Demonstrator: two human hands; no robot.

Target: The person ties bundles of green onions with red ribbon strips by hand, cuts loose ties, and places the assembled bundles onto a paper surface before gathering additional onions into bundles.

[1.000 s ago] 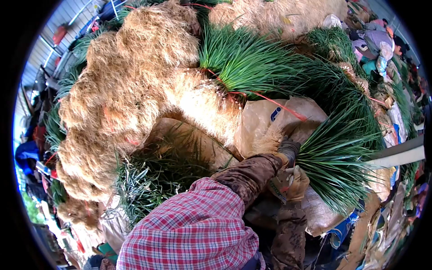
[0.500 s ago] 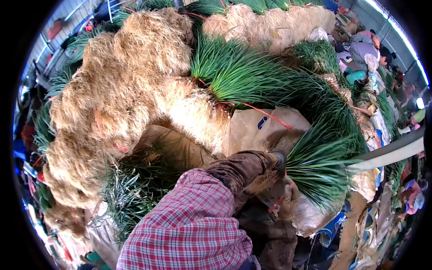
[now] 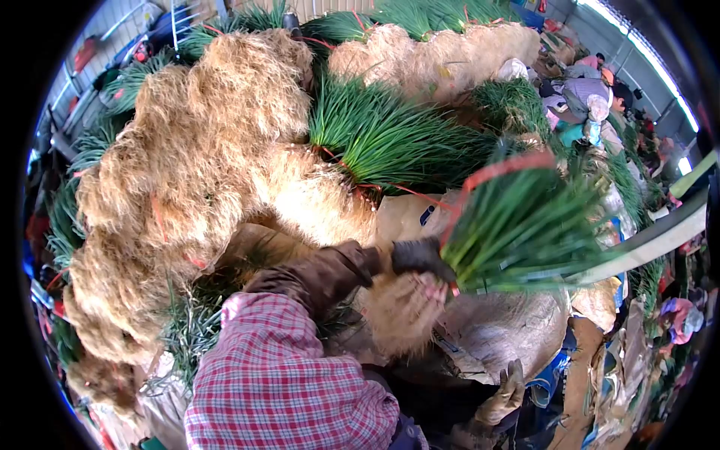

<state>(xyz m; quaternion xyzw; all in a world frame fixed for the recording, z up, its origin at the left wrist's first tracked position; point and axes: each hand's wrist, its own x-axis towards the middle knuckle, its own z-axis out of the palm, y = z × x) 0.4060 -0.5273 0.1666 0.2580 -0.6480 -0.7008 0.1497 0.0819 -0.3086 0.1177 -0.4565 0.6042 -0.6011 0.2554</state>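
My left hand, in a dark glove, is closed round a bunch of green onions at the neck. Red tie strip runs round the bunch and one end flies loose over the leaves, which are blurred. Its pale fibrous roots hang below the hand. Lower down, my right hand, in a tan, soiled glove, is empty, with fingers stretched upward and apart from the bunch. Between them and beneath lies a pale plastic-covered surface.
Tied green onion bunches lie behind with leaves to the right. A large heap of root ends rises at left. Loose leaves lie by my left arm. A pale curved bar juts in at right. A person is at the back right.
My left hand has lifted the bunch up and left, turning it so the roots show. My right hand has let go of it and dropped down toward me.
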